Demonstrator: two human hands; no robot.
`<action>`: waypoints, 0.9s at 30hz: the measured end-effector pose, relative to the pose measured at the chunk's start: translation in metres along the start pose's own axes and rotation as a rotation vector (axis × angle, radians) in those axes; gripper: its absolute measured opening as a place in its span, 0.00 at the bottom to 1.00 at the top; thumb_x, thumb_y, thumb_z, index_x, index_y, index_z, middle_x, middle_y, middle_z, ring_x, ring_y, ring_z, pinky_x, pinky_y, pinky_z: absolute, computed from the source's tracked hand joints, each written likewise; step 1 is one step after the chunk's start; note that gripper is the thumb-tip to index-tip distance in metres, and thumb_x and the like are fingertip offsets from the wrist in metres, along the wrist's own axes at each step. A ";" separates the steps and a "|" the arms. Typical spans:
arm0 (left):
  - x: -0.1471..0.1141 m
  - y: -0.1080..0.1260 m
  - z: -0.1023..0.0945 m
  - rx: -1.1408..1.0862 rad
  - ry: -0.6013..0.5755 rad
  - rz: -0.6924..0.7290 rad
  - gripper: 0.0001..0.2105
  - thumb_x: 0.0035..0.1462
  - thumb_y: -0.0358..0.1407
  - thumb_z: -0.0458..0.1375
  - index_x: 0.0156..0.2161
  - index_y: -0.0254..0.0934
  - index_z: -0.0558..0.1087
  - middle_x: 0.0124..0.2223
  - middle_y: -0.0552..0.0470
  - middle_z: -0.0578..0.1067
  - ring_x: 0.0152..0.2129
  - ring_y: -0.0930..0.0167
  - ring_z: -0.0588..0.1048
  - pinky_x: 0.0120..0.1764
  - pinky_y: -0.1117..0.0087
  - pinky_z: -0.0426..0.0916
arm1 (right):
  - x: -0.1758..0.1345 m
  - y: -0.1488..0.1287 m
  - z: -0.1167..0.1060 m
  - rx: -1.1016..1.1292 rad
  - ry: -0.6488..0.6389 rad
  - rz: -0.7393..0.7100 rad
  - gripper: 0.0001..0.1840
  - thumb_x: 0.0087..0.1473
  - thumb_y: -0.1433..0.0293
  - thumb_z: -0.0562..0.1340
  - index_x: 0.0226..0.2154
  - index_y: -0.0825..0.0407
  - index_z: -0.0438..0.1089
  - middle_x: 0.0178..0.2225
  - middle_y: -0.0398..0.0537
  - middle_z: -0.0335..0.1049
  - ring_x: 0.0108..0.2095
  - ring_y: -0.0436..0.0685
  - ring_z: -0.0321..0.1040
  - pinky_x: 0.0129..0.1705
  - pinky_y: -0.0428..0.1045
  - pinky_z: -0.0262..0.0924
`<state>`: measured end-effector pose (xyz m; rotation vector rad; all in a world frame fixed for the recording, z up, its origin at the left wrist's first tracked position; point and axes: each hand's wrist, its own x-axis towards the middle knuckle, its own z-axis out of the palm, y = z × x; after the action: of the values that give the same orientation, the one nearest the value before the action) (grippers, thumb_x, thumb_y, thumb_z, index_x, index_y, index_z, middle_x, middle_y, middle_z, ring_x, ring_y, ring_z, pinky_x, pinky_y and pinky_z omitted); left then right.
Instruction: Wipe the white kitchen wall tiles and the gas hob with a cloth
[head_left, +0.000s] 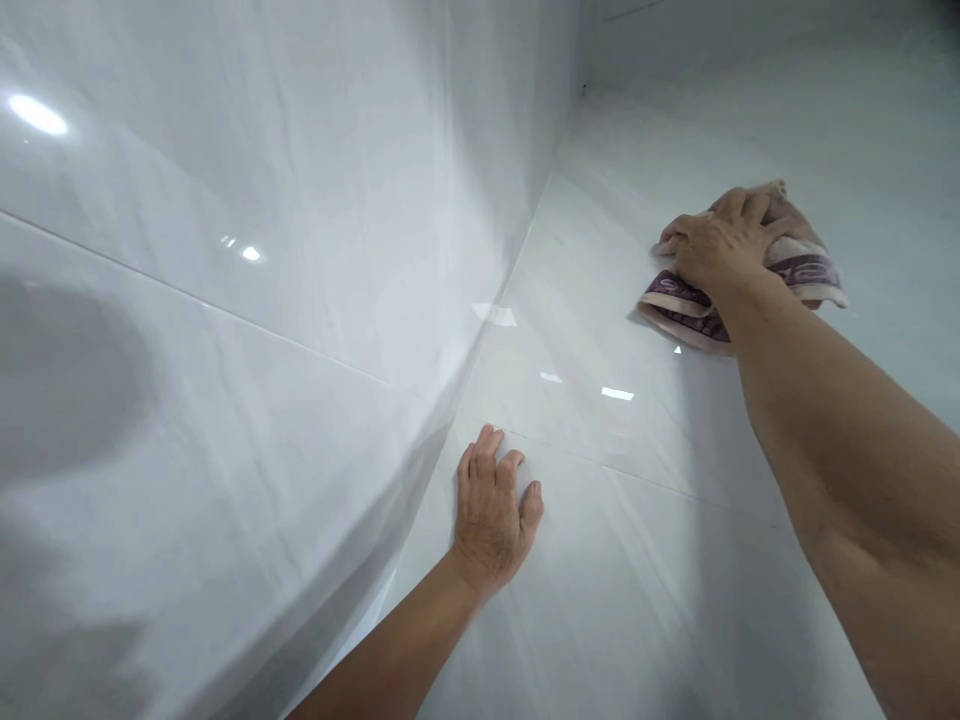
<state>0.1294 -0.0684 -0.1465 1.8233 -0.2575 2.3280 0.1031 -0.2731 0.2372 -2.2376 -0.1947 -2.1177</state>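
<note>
My right hand [724,245] presses a bunched towel [802,265] against a glossy pale tiled surface [637,570], at the upper right. The towel is beige-pink with a dark purple patterned band, and its folds stick out on both sides of the hand. Part of it is hidden under my palm and forearm. Lower and near the centre, my left hand [491,520] rests on the same surface with its fingers apart and bent a little. Nothing is in it. It lies close to the line where this surface meets the tiled wall.
A shiny white tiled wall [225,400] with faint grey veins rises on the left. A thin tile joint [660,485] crosses the surface between my arms. Bright light reflections [617,393] show on the tiles. A small dark spot [584,89] sits near the far corner.
</note>
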 end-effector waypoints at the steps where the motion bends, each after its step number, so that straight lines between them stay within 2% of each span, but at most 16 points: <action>1: 0.000 0.000 0.000 0.003 0.000 0.002 0.13 0.67 0.32 0.53 0.55 0.37 0.62 0.61 0.35 0.67 0.69 0.50 0.62 0.62 0.39 0.68 | 0.000 0.000 0.000 0.018 0.004 0.006 0.20 0.74 0.60 0.50 0.58 0.38 0.74 0.63 0.62 0.48 0.63 0.77 0.41 0.58 0.77 0.37; 7: 0.000 -0.001 0.001 -0.001 0.006 -0.004 0.13 0.67 0.32 0.54 0.55 0.38 0.62 0.62 0.36 0.67 0.69 0.51 0.62 0.63 0.40 0.68 | -0.001 -0.002 -0.005 0.049 -0.071 0.024 0.20 0.74 0.61 0.51 0.60 0.35 0.72 0.65 0.58 0.45 0.66 0.79 0.37 0.61 0.78 0.34; 13: -0.001 -0.003 0.001 -0.014 0.005 0.002 0.14 0.66 0.32 0.55 0.55 0.38 0.62 0.61 0.36 0.68 0.70 0.51 0.62 0.63 0.41 0.67 | -0.006 -0.002 -0.007 0.092 -0.014 -0.006 0.21 0.74 0.58 0.50 0.57 0.39 0.74 0.65 0.60 0.47 0.66 0.77 0.40 0.61 0.77 0.37; 18: -0.001 -0.003 0.001 -0.012 0.000 -0.004 0.14 0.66 0.31 0.55 0.55 0.39 0.62 0.62 0.37 0.67 0.70 0.52 0.61 0.64 0.41 0.67 | -0.002 0.000 -0.003 0.079 -0.026 -0.005 0.20 0.73 0.63 0.52 0.59 0.37 0.73 0.63 0.60 0.48 0.65 0.79 0.39 0.60 0.77 0.37; 23: -0.002 -0.003 0.002 -0.003 0.004 -0.001 0.13 0.67 0.32 0.54 0.55 0.39 0.62 0.62 0.36 0.67 0.69 0.51 0.62 0.63 0.39 0.67 | -0.004 -0.001 -0.003 0.095 0.003 -0.010 0.20 0.75 0.56 0.51 0.57 0.36 0.75 0.62 0.60 0.50 0.63 0.77 0.43 0.59 0.77 0.39; 27: -0.002 -0.004 0.002 0.007 0.008 0.007 0.14 0.67 0.32 0.54 0.55 0.38 0.62 0.62 0.35 0.67 0.69 0.51 0.62 0.62 0.40 0.68 | -0.008 -0.004 -0.009 0.075 -0.038 0.002 0.20 0.75 0.58 0.51 0.59 0.36 0.74 0.64 0.60 0.48 0.63 0.77 0.43 0.58 0.78 0.38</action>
<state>0.1328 -0.0655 -0.1474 1.8188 -0.2553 2.3428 0.0936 -0.2708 0.2300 -2.2354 -0.2687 -2.0328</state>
